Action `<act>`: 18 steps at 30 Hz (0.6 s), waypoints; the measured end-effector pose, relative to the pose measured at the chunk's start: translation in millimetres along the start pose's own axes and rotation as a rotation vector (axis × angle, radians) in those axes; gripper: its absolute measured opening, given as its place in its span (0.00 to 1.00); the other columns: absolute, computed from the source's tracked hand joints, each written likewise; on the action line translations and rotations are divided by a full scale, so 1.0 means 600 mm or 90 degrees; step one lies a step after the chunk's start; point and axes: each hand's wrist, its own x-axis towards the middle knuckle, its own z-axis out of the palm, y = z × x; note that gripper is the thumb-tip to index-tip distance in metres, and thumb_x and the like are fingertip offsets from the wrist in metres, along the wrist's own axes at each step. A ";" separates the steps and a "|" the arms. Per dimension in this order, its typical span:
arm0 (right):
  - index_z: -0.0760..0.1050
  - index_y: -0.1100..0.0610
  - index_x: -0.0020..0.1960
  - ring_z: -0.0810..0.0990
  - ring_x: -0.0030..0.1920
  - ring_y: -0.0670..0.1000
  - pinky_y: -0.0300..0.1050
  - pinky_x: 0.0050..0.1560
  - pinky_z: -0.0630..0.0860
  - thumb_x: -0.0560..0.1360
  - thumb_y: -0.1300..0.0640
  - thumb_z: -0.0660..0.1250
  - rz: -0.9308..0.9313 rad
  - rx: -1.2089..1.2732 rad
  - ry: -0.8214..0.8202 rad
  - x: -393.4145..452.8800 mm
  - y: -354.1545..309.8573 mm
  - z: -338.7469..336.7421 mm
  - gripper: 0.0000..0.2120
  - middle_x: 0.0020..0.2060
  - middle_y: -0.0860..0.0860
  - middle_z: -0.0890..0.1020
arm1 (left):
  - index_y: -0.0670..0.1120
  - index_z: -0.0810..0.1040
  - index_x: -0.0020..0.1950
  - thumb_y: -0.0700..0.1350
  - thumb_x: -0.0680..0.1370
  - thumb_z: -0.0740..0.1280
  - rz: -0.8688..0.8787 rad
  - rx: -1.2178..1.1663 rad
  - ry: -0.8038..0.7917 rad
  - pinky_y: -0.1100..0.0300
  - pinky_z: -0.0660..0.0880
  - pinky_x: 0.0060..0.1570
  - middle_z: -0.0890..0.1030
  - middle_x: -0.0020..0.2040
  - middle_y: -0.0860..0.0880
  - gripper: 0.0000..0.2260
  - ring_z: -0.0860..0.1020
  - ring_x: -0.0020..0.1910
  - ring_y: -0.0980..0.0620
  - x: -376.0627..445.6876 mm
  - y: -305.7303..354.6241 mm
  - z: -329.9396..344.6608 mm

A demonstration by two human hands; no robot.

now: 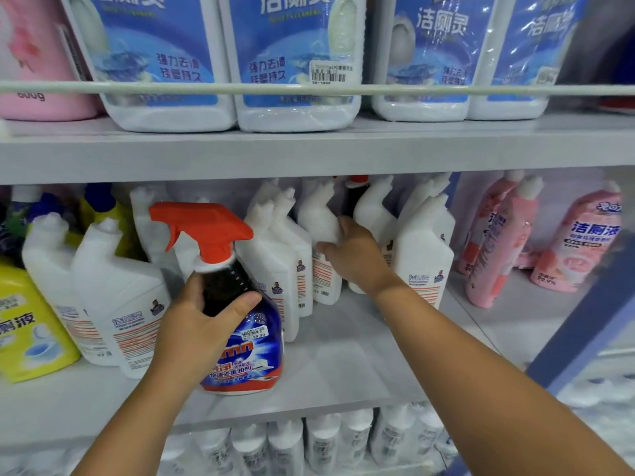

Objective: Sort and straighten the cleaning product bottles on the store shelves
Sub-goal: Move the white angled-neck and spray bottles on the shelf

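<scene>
At the grey middle shelf (343, 369) of a store aisle, my left hand (192, 324) gripped the red-triggered spray bottle (237, 317) by its dark neck, its base on the shelf front. My right hand (354, 252) (fingers curled) held a white angle-necked bottle (319, 218) standing deeper among its row.

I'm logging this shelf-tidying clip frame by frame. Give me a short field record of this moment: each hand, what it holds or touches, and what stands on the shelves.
left hand: grips the dark neck of the spray bottle, which has a red trigger
right hand: reaches in, fingers on a white angled-neck bottle
middle shelf: white bottles in rows, yellow bottle at left, pink bottles at right
upper shelf: large blue-label jugs behind a rail
second red-capped dark bottle: stands at the back among the white ones
</scene>
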 end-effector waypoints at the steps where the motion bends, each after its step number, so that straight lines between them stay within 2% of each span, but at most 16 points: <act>1: 0.73 0.54 0.60 0.80 0.52 0.51 0.43 0.50 0.75 0.76 0.53 0.71 -0.004 0.025 -0.015 -0.001 -0.004 0.004 0.15 0.52 0.48 0.81 | 0.62 0.71 0.54 0.68 0.65 0.71 0.002 0.000 0.002 0.43 0.83 0.47 0.83 0.47 0.58 0.22 0.84 0.46 0.49 0.000 -0.002 0.000; 3: 0.73 0.52 0.66 0.81 0.55 0.51 0.44 0.54 0.77 0.76 0.53 0.71 -0.009 0.069 -0.062 0.002 -0.014 0.009 0.19 0.57 0.48 0.81 | 0.64 0.70 0.54 0.67 0.67 0.72 0.007 0.004 0.005 0.44 0.83 0.47 0.83 0.47 0.58 0.20 0.84 0.46 0.49 0.001 0.000 0.002; 5: 0.71 0.51 0.69 0.81 0.55 0.50 0.45 0.55 0.78 0.77 0.53 0.70 0.002 0.058 -0.119 0.009 -0.027 0.015 0.21 0.58 0.48 0.81 | 0.62 0.71 0.55 0.68 0.64 0.70 0.011 0.007 0.004 0.47 0.81 0.48 0.81 0.46 0.59 0.23 0.83 0.47 0.49 -0.001 0.006 0.004; 7: 0.71 0.51 0.68 0.81 0.53 0.53 0.47 0.51 0.80 0.79 0.53 0.67 0.023 0.017 -0.168 0.013 -0.036 0.020 0.19 0.57 0.52 0.81 | 0.59 0.71 0.56 0.68 0.63 0.69 0.012 0.005 0.006 0.47 0.80 0.49 0.80 0.45 0.61 0.26 0.82 0.47 0.48 -0.003 0.013 0.005; 8: 0.73 0.53 0.65 0.81 0.50 0.53 0.46 0.48 0.80 0.79 0.53 0.67 0.026 0.009 -0.159 0.014 -0.036 0.021 0.15 0.55 0.54 0.81 | 0.58 0.71 0.56 0.68 0.63 0.68 0.017 0.006 0.007 0.47 0.79 0.50 0.79 0.45 0.61 0.26 0.82 0.48 0.47 -0.004 0.014 0.006; 9: 0.75 0.57 0.59 0.80 0.46 0.52 0.42 0.43 0.77 0.79 0.54 0.66 0.023 0.015 -0.118 0.011 -0.038 0.017 0.11 0.51 0.57 0.82 | 0.58 0.71 0.55 0.68 0.63 0.68 0.021 0.005 0.008 0.48 0.79 0.50 0.79 0.45 0.61 0.25 0.82 0.48 0.47 -0.005 0.015 0.006; 11: 0.74 0.62 0.49 0.76 0.39 0.50 0.35 0.38 0.70 0.77 0.57 0.66 -0.005 0.040 0.070 0.003 -0.028 0.003 0.08 0.46 0.62 0.80 | 0.57 0.71 0.55 0.67 0.64 0.68 0.026 0.001 0.007 0.51 0.77 0.47 0.80 0.45 0.60 0.25 0.81 0.46 0.49 -0.008 0.018 0.008; 12: 0.74 0.63 0.49 0.75 0.41 0.52 0.34 0.42 0.69 0.76 0.59 0.67 -0.037 0.002 0.204 0.003 -0.019 -0.002 0.07 0.46 0.63 0.78 | 0.57 0.71 0.55 0.67 0.64 0.68 0.028 0.000 0.007 0.52 0.76 0.46 0.80 0.45 0.60 0.25 0.81 0.46 0.50 -0.009 0.019 0.009; 13: 0.75 0.65 0.53 0.75 0.46 0.56 0.36 0.49 0.70 0.74 0.60 0.68 -0.062 -0.050 0.344 0.000 -0.018 -0.008 0.11 0.48 0.63 0.77 | 0.57 0.72 0.55 0.67 0.64 0.68 0.031 0.002 0.006 0.52 0.76 0.46 0.80 0.45 0.60 0.25 0.81 0.45 0.52 -0.011 0.020 0.010; 14: 0.74 0.68 0.55 0.75 0.49 0.62 0.45 0.55 0.73 0.72 0.60 0.69 -0.067 -0.109 0.439 0.003 -0.016 -0.009 0.16 0.49 0.65 0.76 | 0.58 0.71 0.55 0.68 0.64 0.68 0.033 0.004 0.004 0.52 0.77 0.46 0.80 0.45 0.60 0.24 0.81 0.45 0.52 -0.013 0.022 0.011; 15: 0.72 0.72 0.56 0.75 0.50 0.65 0.55 0.56 0.76 0.71 0.60 0.70 -0.078 -0.141 0.477 0.009 -0.017 -0.009 0.19 0.50 0.67 0.75 | 0.59 0.71 0.55 0.68 0.64 0.68 0.032 0.005 0.000 0.51 0.79 0.47 0.81 0.45 0.60 0.24 0.81 0.46 0.52 -0.014 0.024 0.011; 16: 0.70 0.73 0.59 0.75 0.53 0.66 0.59 0.57 0.76 0.73 0.59 0.70 -0.052 -0.129 0.434 0.013 -0.025 -0.011 0.22 0.54 0.68 0.74 | 0.59 0.71 0.56 0.68 0.64 0.67 0.030 0.007 -0.004 0.49 0.80 0.48 0.81 0.46 0.59 0.24 0.82 0.46 0.52 -0.015 0.025 0.010; 18: 0.62 0.69 0.71 0.72 0.64 0.62 0.53 0.66 0.71 0.76 0.50 0.70 0.102 -0.051 0.292 0.031 -0.040 -0.017 0.34 0.65 0.65 0.70 | 0.59 0.71 0.56 0.69 0.64 0.67 0.029 0.006 -0.003 0.47 0.81 0.49 0.82 0.46 0.58 0.25 0.83 0.47 0.50 -0.014 0.025 0.008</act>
